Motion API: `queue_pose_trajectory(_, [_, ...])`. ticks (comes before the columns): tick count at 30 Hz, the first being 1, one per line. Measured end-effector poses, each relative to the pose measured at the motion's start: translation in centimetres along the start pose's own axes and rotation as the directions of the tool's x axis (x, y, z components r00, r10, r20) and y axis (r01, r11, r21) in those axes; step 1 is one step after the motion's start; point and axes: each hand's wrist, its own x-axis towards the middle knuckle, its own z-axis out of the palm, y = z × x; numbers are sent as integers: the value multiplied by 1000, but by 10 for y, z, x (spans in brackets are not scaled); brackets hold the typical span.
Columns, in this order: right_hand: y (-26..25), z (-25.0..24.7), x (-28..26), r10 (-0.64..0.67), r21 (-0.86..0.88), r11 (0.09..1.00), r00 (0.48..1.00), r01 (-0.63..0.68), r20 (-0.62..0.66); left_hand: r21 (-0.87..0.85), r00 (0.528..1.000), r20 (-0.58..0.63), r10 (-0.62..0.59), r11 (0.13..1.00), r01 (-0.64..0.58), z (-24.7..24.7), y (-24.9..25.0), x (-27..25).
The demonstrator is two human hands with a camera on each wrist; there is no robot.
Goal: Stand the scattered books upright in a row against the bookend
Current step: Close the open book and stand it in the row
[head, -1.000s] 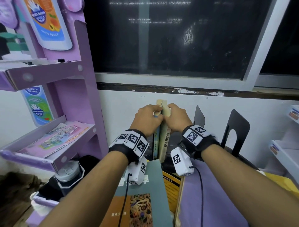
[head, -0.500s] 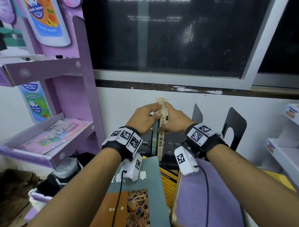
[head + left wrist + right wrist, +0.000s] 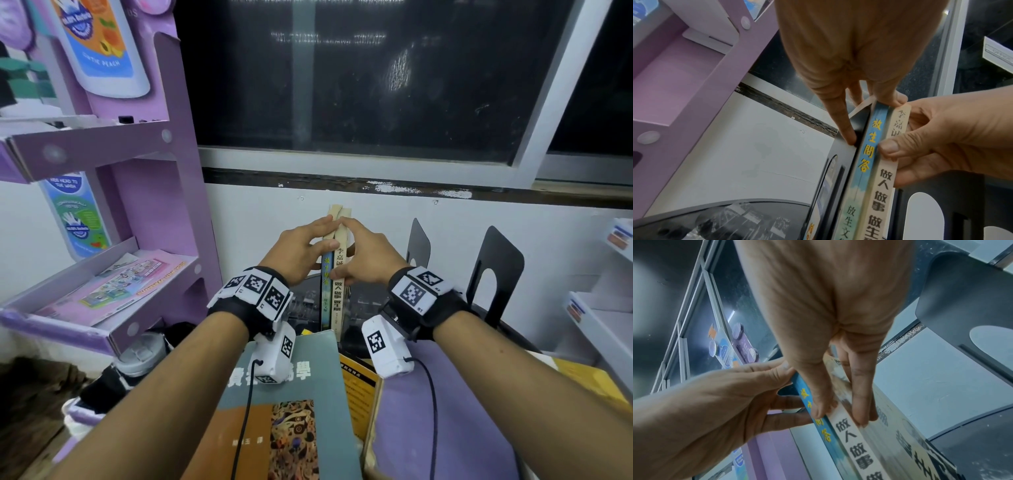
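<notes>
Pressing two slim upright paperbacks together at centre frame, the left hand [image 3: 301, 251] pinches the blue-spined book [image 3: 865, 155] while the right hand [image 3: 364, 255] grips the cream-spined book [image 3: 885, 183]. Both look light, stiff-edged, prone to toppling; upper spines suit holding. A black metal bookend [image 3: 844, 151] flanks them left.

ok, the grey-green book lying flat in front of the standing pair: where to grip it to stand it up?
Judging by its pose, grip the grey-green book by its right long edge, coming from above: that edge overhangs the orange book beneath, leaving finger room. Both hands are busy now: left hand and right hand clamp the blue-spined book and cream-spined book.
</notes>
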Motion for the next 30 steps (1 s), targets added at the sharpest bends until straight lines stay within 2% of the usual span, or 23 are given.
queue_pose_trajectory(8, [-3, 0, -3, 4, -36, 999, 1000, -4, 0, 166, 999, 14, 42, 985, -44, -2, -14, 5])
queue_pose_trajectory(16, [-5, -1, -14, 22, -156, 988, 999, -15, 46, 228, 999, 9, 38, 973, -39, 0, -8, 1])
queue_pose_trajectory(25, [-13, -9, -28, 59, -222, 973, 998, -55, 12, 391, 996, 54, -76, 919, 49, -9, 20, -29])
queue_pose_trajectory(30, [-22, -11, -44, 103, -237, 967, 994, -92, 34, 490, 984, 4, -180, 858, 155, -26, 28, -57])
